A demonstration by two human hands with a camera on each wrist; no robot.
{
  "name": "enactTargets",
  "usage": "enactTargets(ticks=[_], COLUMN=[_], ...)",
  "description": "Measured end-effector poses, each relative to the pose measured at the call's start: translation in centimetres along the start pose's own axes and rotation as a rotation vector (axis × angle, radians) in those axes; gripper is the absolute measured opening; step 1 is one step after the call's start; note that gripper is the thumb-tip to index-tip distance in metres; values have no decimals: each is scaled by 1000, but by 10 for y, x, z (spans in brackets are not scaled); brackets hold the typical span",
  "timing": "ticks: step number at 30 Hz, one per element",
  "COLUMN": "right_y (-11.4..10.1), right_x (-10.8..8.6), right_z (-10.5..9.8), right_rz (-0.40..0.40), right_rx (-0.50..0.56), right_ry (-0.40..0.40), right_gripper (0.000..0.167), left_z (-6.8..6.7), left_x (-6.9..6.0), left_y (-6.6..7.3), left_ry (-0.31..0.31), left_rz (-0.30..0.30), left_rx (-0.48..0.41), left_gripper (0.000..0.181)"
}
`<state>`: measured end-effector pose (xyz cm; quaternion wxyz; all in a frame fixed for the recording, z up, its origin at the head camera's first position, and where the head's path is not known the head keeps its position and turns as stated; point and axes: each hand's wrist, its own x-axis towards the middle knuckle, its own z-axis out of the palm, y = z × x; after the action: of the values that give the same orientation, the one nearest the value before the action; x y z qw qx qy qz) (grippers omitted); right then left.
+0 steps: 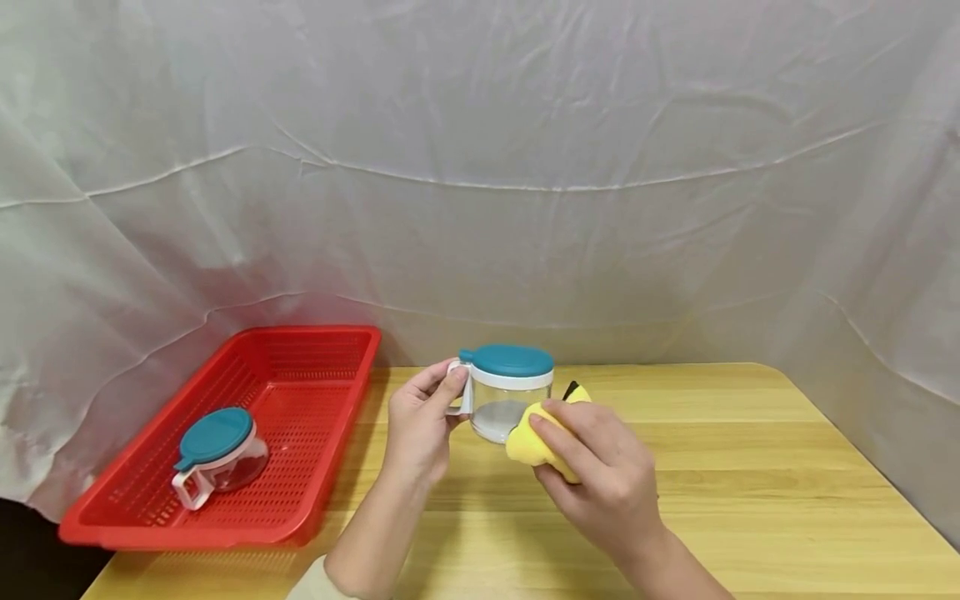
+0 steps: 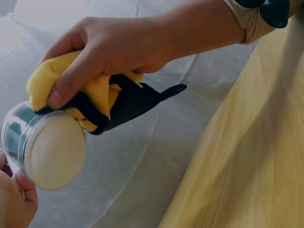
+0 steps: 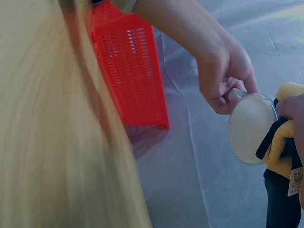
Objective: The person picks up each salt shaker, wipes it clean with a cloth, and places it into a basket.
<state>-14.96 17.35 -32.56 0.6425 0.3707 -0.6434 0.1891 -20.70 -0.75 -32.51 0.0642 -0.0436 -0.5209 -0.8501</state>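
A clear glass jar (image 1: 495, 417) with a teal lid (image 1: 513, 361) and a white handle (image 1: 459, 392) is held up above the table. My left hand (image 1: 423, 417) grips it by the handle. Against the jar's right side, my right hand (image 1: 600, 462) holds a bunched yellow and black cloth (image 1: 536, 442). The left wrist view shows the jar's round pale base (image 2: 56, 152) and a black loop on the cloth (image 2: 71, 85). In the right wrist view a white label (image 3: 295, 181) hangs from the cloth.
To the left stands a red perforated plastic basket (image 1: 318, 450). Inside lies a similar jar, tilted, with a teal lid (image 1: 216, 435) and a white handle. The wooden table (image 1: 750, 483) extends to the right, and a pale grey curtain (image 1: 480, 208) hangs behind.
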Motion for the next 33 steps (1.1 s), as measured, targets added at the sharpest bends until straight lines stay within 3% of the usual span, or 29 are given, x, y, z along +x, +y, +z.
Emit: enactTargets(ticks=[6,11,14,19,23,27,33], right_y=[-6,-7,-5,1,7,11,13], right_x=[-2,-2,-2,-4,-8,-13,-16], right_z=[3,0,-2,-5,-8,-12,-16], right_rz=[-79,-44,-17,60,233,420,619], right_rx=[-81,-127,-142,-112,-14,125,232], right_ry=[-52,-77,-76,-60,-26,-4,-2], right_gripper=[18,19,21,23,28,28,46], left_z=[5,13,17,17,15,11,7], left_x=[-6,-17,-20,-19,-14,-10,-7], left_y=[-6,-14,-19,-22,-19,-15,-12], left_ry=[52,36,23,20,-2,-54,-118], left_rz=[101,236,265,194,87,-11,-79], left_rx=[98,294,348,278,137,10,-93], left_gripper=[24,20,16,17,22,13,16])
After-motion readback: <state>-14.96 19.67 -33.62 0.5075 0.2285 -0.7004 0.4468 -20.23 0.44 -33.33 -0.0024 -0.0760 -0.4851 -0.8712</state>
